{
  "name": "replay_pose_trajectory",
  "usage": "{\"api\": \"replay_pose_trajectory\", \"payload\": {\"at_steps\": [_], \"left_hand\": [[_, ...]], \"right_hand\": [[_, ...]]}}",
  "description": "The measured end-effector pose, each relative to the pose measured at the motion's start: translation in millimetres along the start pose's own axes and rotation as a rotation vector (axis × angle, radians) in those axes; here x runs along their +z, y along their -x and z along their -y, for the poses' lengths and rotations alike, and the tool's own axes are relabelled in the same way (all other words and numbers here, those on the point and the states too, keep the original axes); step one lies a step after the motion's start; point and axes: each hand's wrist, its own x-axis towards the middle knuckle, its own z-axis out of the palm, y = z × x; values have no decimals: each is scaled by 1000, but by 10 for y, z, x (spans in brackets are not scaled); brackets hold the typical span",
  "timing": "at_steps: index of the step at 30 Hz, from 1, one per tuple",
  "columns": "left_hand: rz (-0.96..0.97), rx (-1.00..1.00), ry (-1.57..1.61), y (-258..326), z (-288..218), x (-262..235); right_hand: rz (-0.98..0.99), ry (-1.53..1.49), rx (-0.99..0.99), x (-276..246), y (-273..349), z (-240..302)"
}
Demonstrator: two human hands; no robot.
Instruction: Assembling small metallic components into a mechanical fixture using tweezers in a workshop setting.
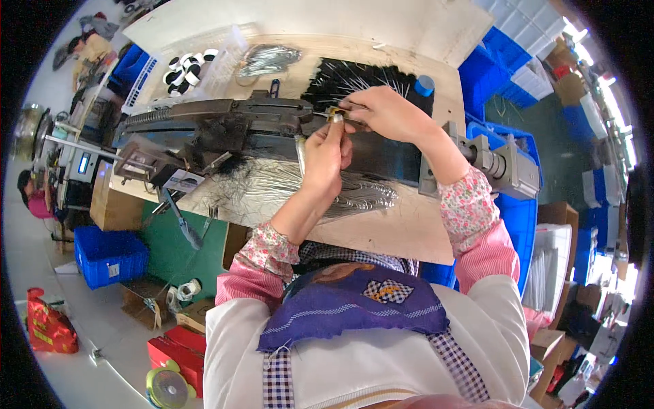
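Left hand point(325, 157): thumb and fingers pinching a small yellowish-dark piece point(334, 112), located just beyond the thumb tip, by the end of the dark metal arm point(238, 113).
Right hand point(385, 114): fingers curled in, tips at the same piece; whether gripping or only steadying, cannot tell. The meeting of both hands presumably keeps so small an item under control.
Fine metal wires point(364, 198): in loose bundles on the counter point(409, 232), near the person, probably for easy reach.
Black mat point(325, 80): beyond the hands, bearing scattered silvery strands; its dark surface likely makes them easier to see.
Blue cap-like item point(424, 85): at the mat's right.
Clear bin point(235, 48): far left, holding black and white rings point(182, 71), presumably to stop rolling.
Obscured: the piece's shape, mostly behind fingers; the wires' far ends, lost in tangle.
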Motion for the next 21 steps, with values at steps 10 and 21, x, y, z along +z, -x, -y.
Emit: {"api": "replay_pose_trajectory", "payload": {"at_steps": [10,21], "left_hand": [[18,-41,-117,-65,40,-60],[229,-201,795,-58,-235,-94]], "right_hand": [[137,-414,226,-211,-116,9],[-360,440,-56,-54,176,317]]}}
